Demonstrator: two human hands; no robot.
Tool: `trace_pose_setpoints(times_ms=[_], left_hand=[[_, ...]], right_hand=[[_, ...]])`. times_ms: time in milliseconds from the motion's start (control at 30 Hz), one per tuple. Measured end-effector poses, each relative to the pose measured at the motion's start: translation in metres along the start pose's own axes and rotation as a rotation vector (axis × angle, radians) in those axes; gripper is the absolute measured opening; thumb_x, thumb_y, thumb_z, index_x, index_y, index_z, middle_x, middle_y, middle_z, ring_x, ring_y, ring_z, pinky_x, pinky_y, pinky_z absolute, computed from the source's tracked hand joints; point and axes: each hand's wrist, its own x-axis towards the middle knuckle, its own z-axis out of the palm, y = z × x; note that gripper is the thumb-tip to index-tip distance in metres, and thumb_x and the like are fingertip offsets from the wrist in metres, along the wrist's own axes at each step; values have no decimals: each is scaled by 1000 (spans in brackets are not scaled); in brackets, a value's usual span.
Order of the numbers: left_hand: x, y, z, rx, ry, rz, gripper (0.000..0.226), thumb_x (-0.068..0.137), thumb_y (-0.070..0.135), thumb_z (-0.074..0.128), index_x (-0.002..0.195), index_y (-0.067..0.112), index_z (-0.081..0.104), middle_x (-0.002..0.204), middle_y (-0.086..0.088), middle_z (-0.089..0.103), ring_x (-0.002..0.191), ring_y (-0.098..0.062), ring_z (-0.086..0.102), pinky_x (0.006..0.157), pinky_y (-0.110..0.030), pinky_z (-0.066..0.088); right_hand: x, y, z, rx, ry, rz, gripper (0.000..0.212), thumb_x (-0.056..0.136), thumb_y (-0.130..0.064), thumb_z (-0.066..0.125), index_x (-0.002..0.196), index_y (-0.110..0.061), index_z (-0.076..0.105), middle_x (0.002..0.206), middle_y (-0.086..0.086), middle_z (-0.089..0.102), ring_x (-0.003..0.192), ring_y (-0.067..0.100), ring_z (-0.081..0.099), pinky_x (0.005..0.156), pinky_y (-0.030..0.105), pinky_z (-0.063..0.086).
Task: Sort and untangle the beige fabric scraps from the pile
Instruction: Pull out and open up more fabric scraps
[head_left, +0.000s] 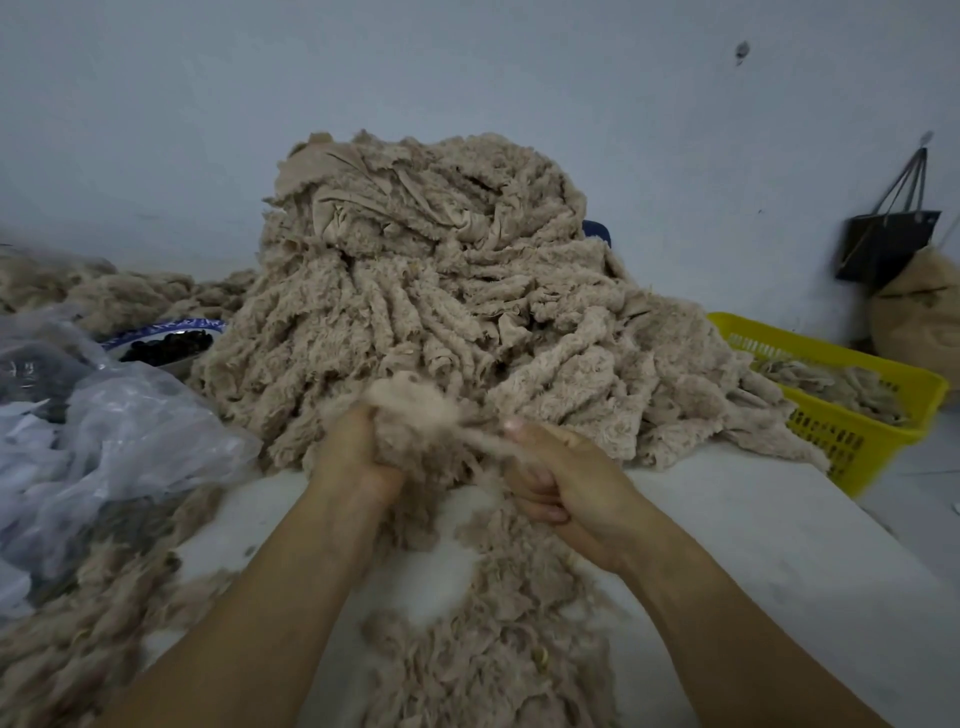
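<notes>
A tall pile of beige fuzzy fabric scraps (436, 280) rises on the white table (753, 519) against the wall. At its near foot my left hand (353, 452) grips a blurred clump of beige scrap (415, 410). My right hand (561, 483) pinches a strand of the same clump between thumb and curled fingers, close beside the left hand. Loose beige scraps (483, 623) lie spread on the table under and between my forearms.
A yellow plastic basket (852, 431) with some scraps stands at the right table edge. Clear plastic bags (104, 441) lie at the left, with a blue-rimmed bowl of dark pieces (166, 343) behind. A black bag (888, 239) hangs on the wall above a brown sack (919, 312).
</notes>
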Motion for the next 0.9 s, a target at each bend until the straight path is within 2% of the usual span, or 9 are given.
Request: trace_pose_setpoints(times_ms=[67, 167, 267, 367, 500, 633, 733, 833, 900], left_hand=[[6, 14, -10, -125, 51, 41, 32, 105, 17, 39, 116, 7, 67, 114, -9, 70, 102, -21, 68, 90, -30, 55], [5, 4, -3, -9, 18, 77, 46, 105, 19, 42, 82, 8, 79, 83, -6, 77, 74, -15, 75, 62, -26, 60], [-4, -8, 10, 184, -55, 22, 31, 102, 30, 51, 104, 9, 74, 97, -10, 77, 87, -22, 75, 67, -35, 61], [-7, -6, 9, 290, -93, 113, 27, 99, 36, 56, 103, 13, 70, 97, -8, 78, 83, -20, 76, 63, -37, 61], [-16, -20, 11, 914, -198, 518, 25, 98, 35, 59, 90, 15, 74, 80, -7, 75, 77, -14, 70, 67, -28, 57], [-25, -40, 17, 1470, -627, 691, 15, 91, 13, 53, 81, 23, 58, 78, 4, 60, 72, -5, 57, 63, -20, 46], [-22, -43, 14, 1575, -706, 517, 25, 91, 31, 62, 110, 17, 54, 106, -5, 57, 89, -12, 55, 77, -34, 49], [-23, -39, 11, 1423, -751, 461, 37, 89, 63, 57, 124, 64, 44, 125, 38, 49, 111, 15, 49, 88, -9, 43], [-22, -39, 10, 1359, -697, 452, 35, 89, 69, 50, 123, 68, 42, 126, 44, 42, 114, 22, 42, 91, -8, 36]], right_hand=[[0, -8, -10, 119, 30, -12, 32, 88, -30, 64, 58, -21, 61, 46, -9, 26, 37, 5, 19, 36, 16, 26], [-2, -4, -20, -79, 41, 13, 30, 91, -23, 64, 63, -22, 51, 52, -6, 37, 42, 7, 27, 40, 17, 31], [0, 11, -14, -594, 25, 71, 17, 94, -40, 63, 79, -31, 63, 79, -7, 57, 66, 7, 52, 61, 18, 44], [4, 14, -11, -724, 201, -49, 31, 91, -64, 50, 87, -37, 65, 98, -16, 58, 88, -1, 58, 75, 14, 43], [7, 19, -3, -499, 171, -116, 46, 72, -84, 50, 93, -47, 65, 93, -18, 69, 83, 1, 66, 73, 22, 50], [13, 29, -3, -305, 155, -22, 22, 81, -68, 61, 84, -48, 72, 95, -21, 72, 102, 4, 65, 88, 24, 49], [15, 29, -13, -221, 238, 33, 33, 99, -36, 54, 77, -23, 74, 87, 2, 75, 91, 19, 70, 81, 30, 53], [14, 6, -27, 30, 322, -117, 28, 99, -21, 51, 93, -9, 75, 88, 14, 74, 80, 24, 73, 65, 27, 57], [11, -13, -45, 364, 425, -375, 34, 100, -37, 49, 96, -15, 74, 87, 6, 75, 79, 15, 73, 66, 25, 57]])
